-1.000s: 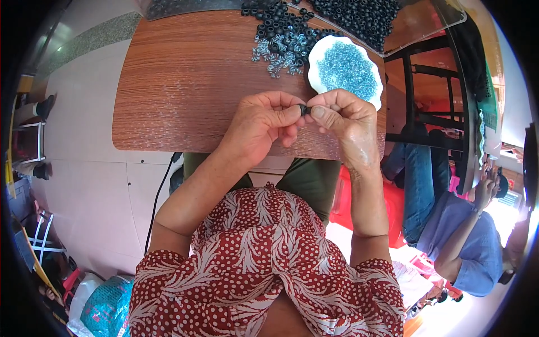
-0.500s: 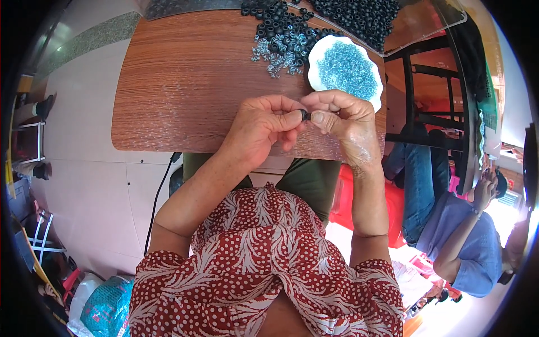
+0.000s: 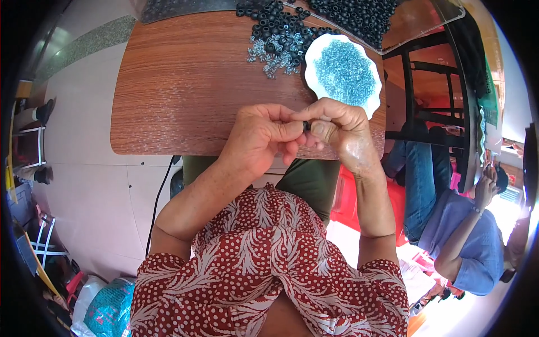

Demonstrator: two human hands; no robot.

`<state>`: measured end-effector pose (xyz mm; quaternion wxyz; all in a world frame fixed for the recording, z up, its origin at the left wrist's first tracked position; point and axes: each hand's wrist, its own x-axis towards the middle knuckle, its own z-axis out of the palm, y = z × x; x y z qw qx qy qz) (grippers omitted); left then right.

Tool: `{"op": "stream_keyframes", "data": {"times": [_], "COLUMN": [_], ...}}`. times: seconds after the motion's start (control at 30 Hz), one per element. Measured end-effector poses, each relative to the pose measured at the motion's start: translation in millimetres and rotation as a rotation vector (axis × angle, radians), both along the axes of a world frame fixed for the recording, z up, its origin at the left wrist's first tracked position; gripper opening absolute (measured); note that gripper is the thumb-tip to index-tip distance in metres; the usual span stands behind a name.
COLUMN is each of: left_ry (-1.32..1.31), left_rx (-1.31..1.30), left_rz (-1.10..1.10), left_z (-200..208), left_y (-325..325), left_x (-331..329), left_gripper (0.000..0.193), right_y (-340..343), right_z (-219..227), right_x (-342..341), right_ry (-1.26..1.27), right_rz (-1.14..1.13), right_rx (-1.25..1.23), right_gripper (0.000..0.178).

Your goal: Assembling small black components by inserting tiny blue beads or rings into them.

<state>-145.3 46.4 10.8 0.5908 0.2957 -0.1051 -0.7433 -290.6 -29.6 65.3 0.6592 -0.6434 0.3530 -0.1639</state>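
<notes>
Over the table's near edge, a small black ring-like piece [image 3: 306, 127] sits between my two hands. My left hand [image 3: 252, 140] pinches it from the left with thumb and forefinger, the other fingers curled below. From the right, my right hand [image 3: 347, 132] presses its thumb against the same piece, with its forefinger bent over the top. Whether a small clear piece is also between the fingertips is hidden. Just beyond my right hand stands a white scalloped plate [image 3: 310, 74], heaped with tiny clear bluish pieces [image 3: 345, 72].
Loose black ring-like pieces [image 3: 270, 27] and clear curled pieces [image 3: 269, 58] lie mixed at the far side of the wooden table [image 3: 179, 84]. A transparent tray [image 3: 418, 33] holds many more black ones. To my right, another person [image 3: 466, 241] sits near a black metal frame [image 3: 409, 95].
Both hands have come slightly nearer to me with the black piece. My right forefinger has bent further over it, and the fingertips of both hands are closer together.
</notes>
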Motion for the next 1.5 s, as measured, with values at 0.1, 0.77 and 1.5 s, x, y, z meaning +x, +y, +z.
{"op": "stream_keyframes", "data": {"times": [0.1, 0.77, 1.5], "left_ry": [0.043, -0.980, -2.066], "left_rx": [0.020, -0.354, -0.552], "left_rz": [0.008, 0.509, 0.523], "left_z": [-0.1, 72.5, -13.7], "left_y": [3.2, -38.0, -112.1], "left_x": [-2.5, 102.8, 135.5], "left_gripper": [0.011, 0.019, 0.016], "right_y": [2.6, -29.8, -93.7], "right_z": [-3.1, -19.2, -32.8], "right_x": [-1.7, 13.4, 72.2], "right_ry": [-0.015, -0.051, 0.118], "right_rz": [0.001, -0.299, -0.190], "right_rx": [0.076, -0.270, -0.655], "right_gripper": [0.022, 0.017, 0.011]}}
